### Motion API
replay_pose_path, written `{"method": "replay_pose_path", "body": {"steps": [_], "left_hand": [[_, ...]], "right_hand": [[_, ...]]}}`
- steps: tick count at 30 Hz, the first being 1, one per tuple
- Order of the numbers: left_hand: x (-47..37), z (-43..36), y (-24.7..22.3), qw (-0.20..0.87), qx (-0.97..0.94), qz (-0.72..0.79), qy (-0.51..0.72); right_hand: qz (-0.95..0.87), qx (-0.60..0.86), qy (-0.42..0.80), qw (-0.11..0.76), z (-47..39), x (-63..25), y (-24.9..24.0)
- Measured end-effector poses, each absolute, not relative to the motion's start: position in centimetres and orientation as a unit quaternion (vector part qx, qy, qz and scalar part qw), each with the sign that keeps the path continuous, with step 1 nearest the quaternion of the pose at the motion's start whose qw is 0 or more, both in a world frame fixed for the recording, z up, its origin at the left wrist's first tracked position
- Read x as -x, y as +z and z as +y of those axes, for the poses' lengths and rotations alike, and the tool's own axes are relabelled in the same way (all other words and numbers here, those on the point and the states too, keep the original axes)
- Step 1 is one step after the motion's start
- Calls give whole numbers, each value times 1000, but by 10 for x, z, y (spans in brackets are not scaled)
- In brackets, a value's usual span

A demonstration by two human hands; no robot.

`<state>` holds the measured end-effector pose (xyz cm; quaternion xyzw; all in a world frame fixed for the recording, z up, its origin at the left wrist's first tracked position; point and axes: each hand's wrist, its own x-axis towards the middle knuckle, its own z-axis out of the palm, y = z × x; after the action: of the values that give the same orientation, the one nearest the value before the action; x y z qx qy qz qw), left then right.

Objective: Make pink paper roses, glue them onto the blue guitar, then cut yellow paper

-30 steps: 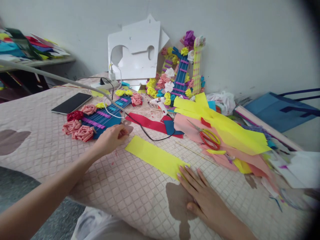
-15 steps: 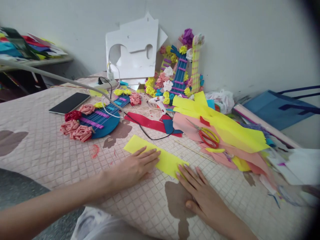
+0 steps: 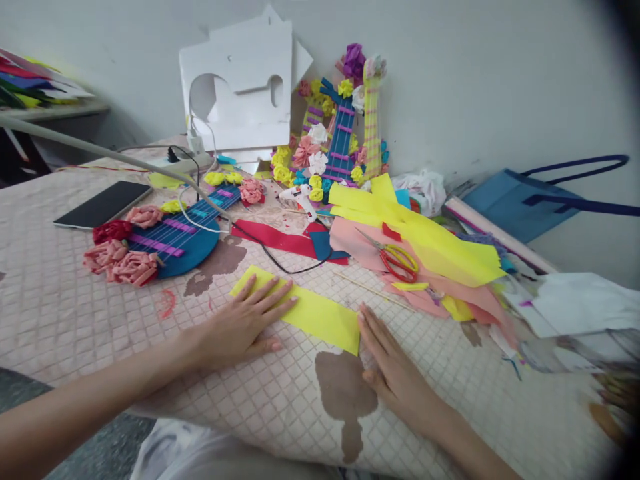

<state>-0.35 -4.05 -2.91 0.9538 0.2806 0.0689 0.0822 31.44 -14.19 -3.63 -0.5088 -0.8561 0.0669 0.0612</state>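
Observation:
A yellow strip (image 3: 320,312), of paper or thin fabric, lies flat on the quilted tablecloth (image 3: 270,407). My left hand (image 3: 240,327) rests palm down on the strip's left part, its fingers spread. At the strip's right end, my right hand (image 3: 393,360) lies on the table, fingers stretched and close together, the fingertips at the short edge. Beyond the strip is a thin wooden stick (image 3: 373,291). Red-and-yellow-handled scissors (image 3: 395,259) lie on pink and yellow sheets (image 3: 425,243) to the right.
A blue paper guitar (image 3: 193,250) with crepe flowers and a dark tablet (image 3: 103,203) occupy the left. A white glue gun (image 3: 300,199) with a black cord, a red strip (image 3: 277,240), decorated guitars (image 3: 343,137) and a white foam board (image 3: 240,87) stand farther back. A blue bag (image 3: 525,200) is right.
The view has shifted right. My left hand has slid toward the strip's left end with fingers spreading. My right hand has moved off the strip's corner to its right edge.

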Motion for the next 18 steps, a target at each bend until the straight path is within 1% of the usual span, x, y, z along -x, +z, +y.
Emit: {"method": "replay_pose_path", "body": {"steps": [5,8,10,12,15,17,18], "left_hand": [[4,-40,-30,74,-954,284,59],[6,-40,-32,69,-955,284,55],[7,-40,-32,65,-955,284,54],[4,-40,-29,58,-955,286,57],[-15,-40,-18,48,-957,277,77],[-37,-41,-11,63,-966,231,95],[-50,-41,-9,77,-971,200,101]], "right_hand": [[-853,518,61,38,-141,-313,-39],[-848,523,75,51,-143,-312,-40],[-846,519,106,68,-143,-314,-39],[-823,537,143,115,-140,-317,-35],[-757,585,169,237,-126,-323,-24],[-722,599,169,302,-109,-325,-15],[-710,604,170,319,-100,-325,-10]]}}
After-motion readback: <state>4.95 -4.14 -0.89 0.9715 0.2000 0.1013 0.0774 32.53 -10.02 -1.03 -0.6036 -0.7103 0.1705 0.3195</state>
